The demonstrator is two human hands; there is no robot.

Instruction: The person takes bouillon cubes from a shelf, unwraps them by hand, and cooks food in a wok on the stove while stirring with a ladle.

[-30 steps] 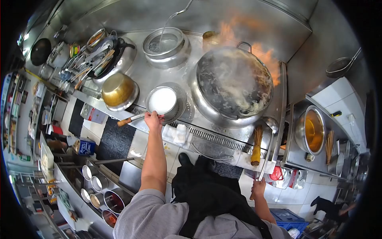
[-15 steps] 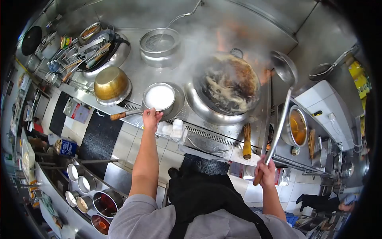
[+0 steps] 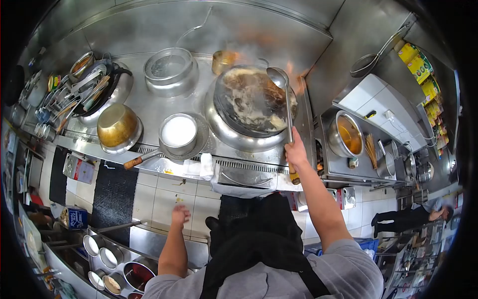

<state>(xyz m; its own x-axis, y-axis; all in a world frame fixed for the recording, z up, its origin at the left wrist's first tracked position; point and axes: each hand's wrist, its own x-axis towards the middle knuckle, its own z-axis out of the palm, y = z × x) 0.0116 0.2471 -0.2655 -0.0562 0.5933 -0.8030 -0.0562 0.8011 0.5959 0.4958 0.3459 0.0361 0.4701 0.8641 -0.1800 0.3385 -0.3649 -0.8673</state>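
My right hand (image 3: 296,148) grips the handle of a long metal ladle (image 3: 288,104), whose bowl is over the right side of the wok (image 3: 234,112). Brown, foamy liquid steams in the wok, and faint flame shows behind it. My left hand (image 3: 181,214) hangs over the floor in front of the stove, its fingers apart and nothing in it. A saucepan (image 3: 178,133) of white contents sits on a perforated metal plate, its wooden handle pointing left. A white cloth (image 3: 206,167) lies at the stove's front edge, right of the saucepan.
An upturned golden bowl (image 3: 116,124) and a utensil-filled wok (image 3: 99,94) are at left. A water pot (image 3: 169,67) stands behind. At right are a bowl of amber liquid (image 3: 349,135) and a strainer (image 3: 364,65). Another person (image 3: 411,217) stands far right.
My left hand has let go of the saucepan and drawn back toward me. My right hand has brought the ladle forward over the wok. The view has shifted, and the steam is thinner.
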